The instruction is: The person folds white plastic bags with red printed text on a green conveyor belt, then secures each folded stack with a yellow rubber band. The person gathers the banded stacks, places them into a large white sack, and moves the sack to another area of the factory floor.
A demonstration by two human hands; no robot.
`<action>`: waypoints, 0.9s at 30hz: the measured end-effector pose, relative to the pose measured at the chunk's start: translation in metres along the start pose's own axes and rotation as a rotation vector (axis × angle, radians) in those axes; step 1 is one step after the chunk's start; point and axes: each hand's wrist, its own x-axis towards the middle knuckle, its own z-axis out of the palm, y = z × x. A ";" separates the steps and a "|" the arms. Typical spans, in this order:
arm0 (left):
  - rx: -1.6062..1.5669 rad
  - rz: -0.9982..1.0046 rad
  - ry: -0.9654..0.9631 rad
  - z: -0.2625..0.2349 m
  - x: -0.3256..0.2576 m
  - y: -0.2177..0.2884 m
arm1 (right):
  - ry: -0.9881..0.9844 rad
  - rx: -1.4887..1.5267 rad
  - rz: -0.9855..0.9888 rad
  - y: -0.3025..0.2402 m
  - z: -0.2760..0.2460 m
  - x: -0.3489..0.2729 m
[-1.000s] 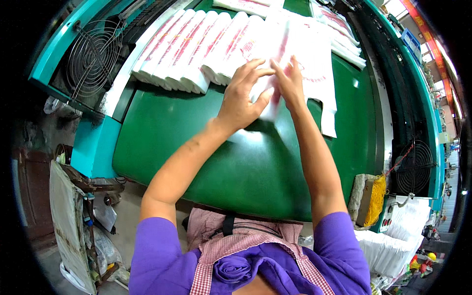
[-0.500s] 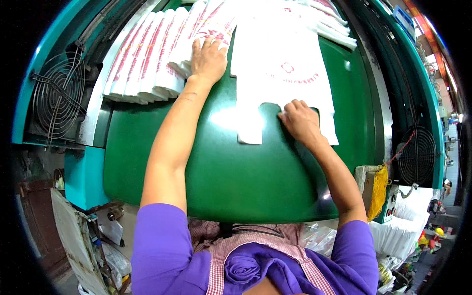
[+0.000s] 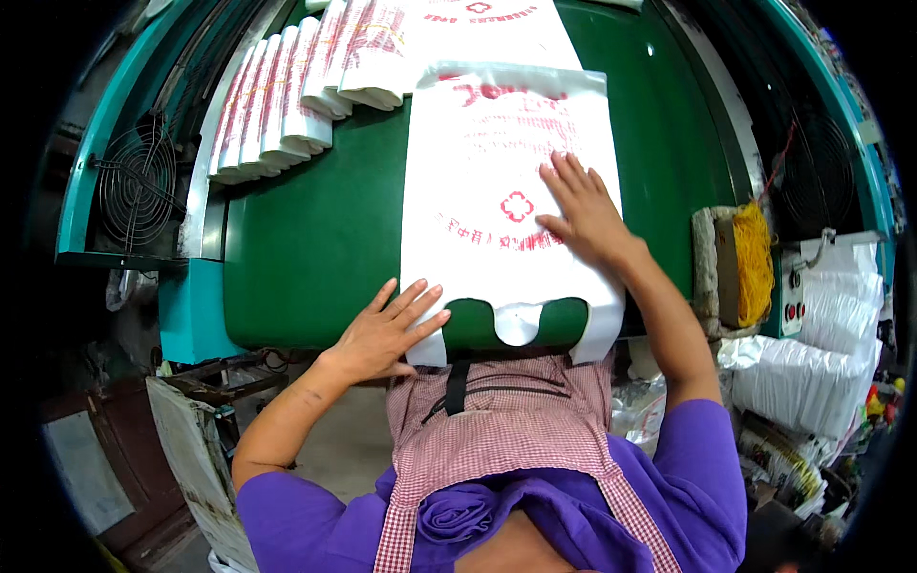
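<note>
**White plastic handle bag with red print (image 3: 506, 172) is lying flat across a smooth, dark-green worktop (image 3: 315, 248)**

The bag is lying with its two handle straps pointing toward the person, and the straps are reaching over the worktop's near edge. A small rounded tab is sitting between them.

The person's bare right hand (image 3: 587, 212) is resting palm down on the right side of the bag, beside the red flower-shaped mark, its fingers slightly spread and its thumb held apart. The bare left hand (image 3: 392, 325) is spreading its fingers at the left handle strap, with some fingertips lying over the plastic; whether its thumb is pinching the strap, one cannot tell.

The bag's far edge is overlapping a second white plastic bag with red print (image 3: 497, 38). To the left, a row of folded white plastic bundles with red print (image 3: 277, 105) is leaning together along the worktop.

Beyond the right edge, a hank of bright yellow strands (image 3: 753, 263) is hanging near a control box with red buttons (image 3: 793, 310), and a pile of white plastic sheets (image 3: 807, 377) is standing below. The person is wearing a red-and-white checked apron (image 3: 516, 430) over a purple short-sleeved top (image 3: 315, 520).
</note>
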 end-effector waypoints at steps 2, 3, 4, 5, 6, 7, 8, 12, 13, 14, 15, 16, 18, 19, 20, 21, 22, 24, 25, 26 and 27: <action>0.227 -0.024 0.059 0.014 -0.005 0.000 | 0.028 0.071 0.030 -0.001 -0.003 -0.005; 0.343 -0.030 0.089 0.018 -0.009 -0.002 | 0.027 0.130 0.034 -0.004 -0.014 -0.017; 0.256 -0.039 0.138 0.019 -0.011 -0.002 | 0.025 0.185 0.042 -0.004 -0.020 -0.034; 0.164 -0.062 0.186 0.020 -0.014 -0.001 | 0.094 0.252 -0.028 -0.003 -0.019 -0.059; 0.068 -0.096 0.237 0.024 -0.017 0.000 | -0.026 0.255 -0.016 -0.016 -0.038 -0.083; -0.031 -0.120 0.292 0.028 -0.016 -0.001 | 0.002 0.287 -0.092 -0.019 -0.043 -0.112; 0.020 -0.082 0.373 0.035 -0.015 -0.004 | -0.088 0.251 -0.099 -0.024 -0.045 -0.139; -0.082 0.149 0.412 -0.001 0.019 -0.021 | -0.084 -0.103 -0.054 -0.011 -0.015 -0.190; -0.182 0.183 0.413 -0.011 0.030 -0.024 | -0.042 0.010 -0.013 -0.015 -0.014 -0.191; -0.307 0.113 0.406 -0.010 0.039 -0.030 | -0.002 0.123 0.021 -0.019 -0.015 -0.188; -0.432 0.041 0.398 -0.009 0.047 -0.036 | 0.037 0.237 0.054 -0.022 -0.016 -0.186; -0.579 -0.041 0.440 -0.019 0.061 -0.032 | 0.047 0.250 0.022 -0.016 -0.018 -0.187; -0.642 -0.186 0.397 -0.035 0.090 -0.026 | 0.098 0.430 -0.039 -0.015 -0.033 -0.175; -0.648 -0.149 0.456 -0.042 0.105 -0.021 | 0.095 0.483 -0.070 -0.015 -0.044 -0.163; -0.561 -0.118 0.410 -0.047 0.121 -0.019 | 0.086 0.625 -0.085 -0.013 -0.048 -0.152; -0.473 -0.087 0.365 -0.052 0.137 -0.017 | 0.077 0.767 -0.101 -0.010 -0.050 -0.137; -0.270 -0.099 0.322 -0.053 0.153 -0.011 | 0.141 0.884 -0.130 -0.012 -0.049 -0.119; -0.080 -0.143 0.328 -0.035 0.169 -0.016 | 0.076 0.974 0.142 -0.023 -0.048 -0.075; -0.036 -0.197 0.312 -0.028 0.169 -0.022 | 0.127 0.979 0.170 -0.031 -0.045 -0.048; -0.087 -0.186 0.471 -0.030 0.168 -0.017 | 0.035 0.826 0.208 -0.027 -0.029 -0.030; -0.139 -0.184 0.623 -0.030 0.157 -0.012 | -0.113 0.548 0.230 -0.031 -0.016 -0.019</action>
